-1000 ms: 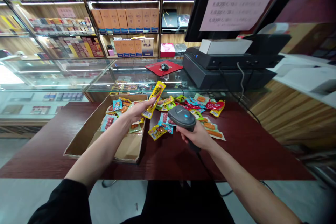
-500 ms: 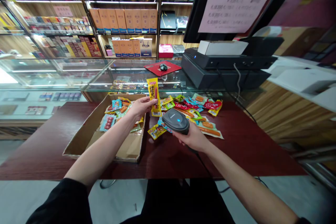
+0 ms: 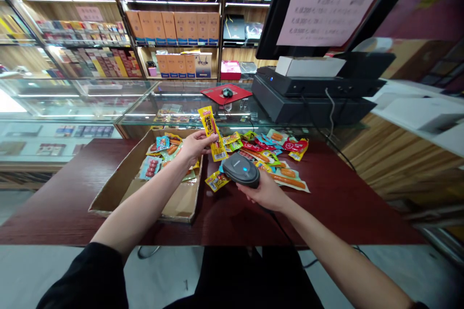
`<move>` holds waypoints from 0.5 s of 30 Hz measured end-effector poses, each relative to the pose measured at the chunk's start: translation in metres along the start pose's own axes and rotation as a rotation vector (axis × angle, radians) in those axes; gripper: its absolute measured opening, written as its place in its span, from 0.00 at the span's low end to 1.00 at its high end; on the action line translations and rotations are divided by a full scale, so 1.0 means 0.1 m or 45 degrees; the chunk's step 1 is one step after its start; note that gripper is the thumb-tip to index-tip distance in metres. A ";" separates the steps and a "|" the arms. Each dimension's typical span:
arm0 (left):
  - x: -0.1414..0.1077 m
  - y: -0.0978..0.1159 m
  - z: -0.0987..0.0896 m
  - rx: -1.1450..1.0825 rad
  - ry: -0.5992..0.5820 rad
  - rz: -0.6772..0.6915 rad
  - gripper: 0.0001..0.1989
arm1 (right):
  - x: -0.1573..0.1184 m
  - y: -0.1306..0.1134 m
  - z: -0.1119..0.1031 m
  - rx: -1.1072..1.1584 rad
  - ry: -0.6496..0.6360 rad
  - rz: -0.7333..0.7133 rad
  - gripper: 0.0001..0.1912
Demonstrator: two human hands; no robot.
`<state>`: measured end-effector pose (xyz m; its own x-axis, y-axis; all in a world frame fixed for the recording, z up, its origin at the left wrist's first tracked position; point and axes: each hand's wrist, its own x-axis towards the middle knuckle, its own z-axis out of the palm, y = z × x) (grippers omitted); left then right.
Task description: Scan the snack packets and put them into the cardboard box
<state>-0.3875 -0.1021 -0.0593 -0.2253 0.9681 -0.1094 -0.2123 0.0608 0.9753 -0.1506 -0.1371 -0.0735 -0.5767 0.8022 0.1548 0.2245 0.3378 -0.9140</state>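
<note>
- A shop, seen from its checkout table (image 3: 344, 212).
- Far side: lit shelves hold rows of matching orange boxes (image 3: 170, 26), and small packs (image 3: 83, 33) line those at far left.
- A glass display counter (image 3: 174, 91) has goods inside.
- Right: a monitor (image 3: 278, 14) bearing a printed notice (image 3: 329, 7) stands above black till equipment (image 3: 308, 101).
- Near: a handheld scanner (image 3: 239, 169) beside packaged snacks (image 3: 261, 155).
</note>
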 end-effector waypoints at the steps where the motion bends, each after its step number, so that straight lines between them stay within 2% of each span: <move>1: 0.02 -0.02 0.00 0.002 0.011 0.004 0.25 | 0.00 0.00 0.00 0.001 0.000 0.004 0.14; 4: 0.05 -0.06 -0.01 -0.005 0.041 0.005 0.26 | 0.00 0.02 0.00 -0.001 0.005 0.017 0.14; 7: 0.04 -0.08 0.00 0.009 0.011 -0.008 0.25 | 0.00 0.02 0.00 0.006 0.010 0.017 0.14; 11: 0.01 -0.03 -0.01 0.076 0.031 0.032 0.25 | -0.01 0.01 -0.02 0.047 -0.033 0.042 0.13; 13: -0.01 0.05 -0.10 0.134 0.097 0.071 0.25 | -0.01 0.02 -0.04 0.052 -0.081 0.070 0.11; 15: -0.04 0.19 -0.27 0.207 0.154 0.125 0.25 | -0.01 0.04 -0.07 0.043 -0.116 0.102 0.11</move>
<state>-0.4163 -0.1119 -0.0455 -0.3517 0.9358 -0.0254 -0.0296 0.0160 0.9994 -0.1440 -0.1327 -0.0750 -0.6271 0.7774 0.0478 0.2469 0.2566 -0.9345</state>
